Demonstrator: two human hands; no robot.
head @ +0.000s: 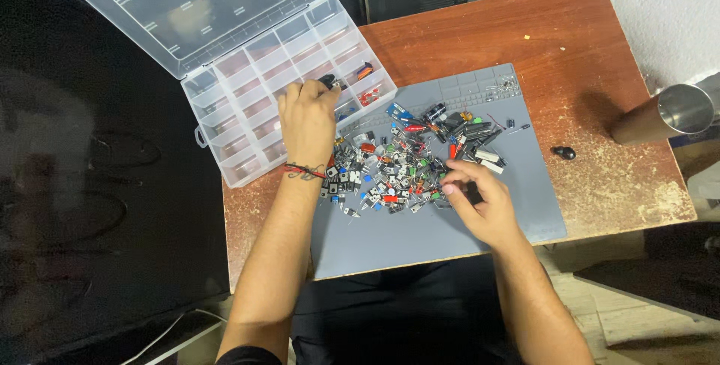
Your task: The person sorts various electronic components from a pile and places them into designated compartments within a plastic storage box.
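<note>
Two hands are seen: the left hand [307,121] pinches a small black component [328,80] over the clear compartment organizer [247,121]; the right hand [480,204] picks, fingers curled, at the pile of electronic components [405,159] on the grey mat [420,237].

This looks like a hobby electronics workbench in a home or small workshop. A worn, scuffed wooden tabletop [600,58] carries a grey silicone repair mat [465,237] heaped with a pile of small electronic components [409,159], beside a clear plastic compartment organiser box [247,103] with its lid open. A metal cup [679,110] stands at the tabletop's right edge, and dark equipment sits behind.
</note>
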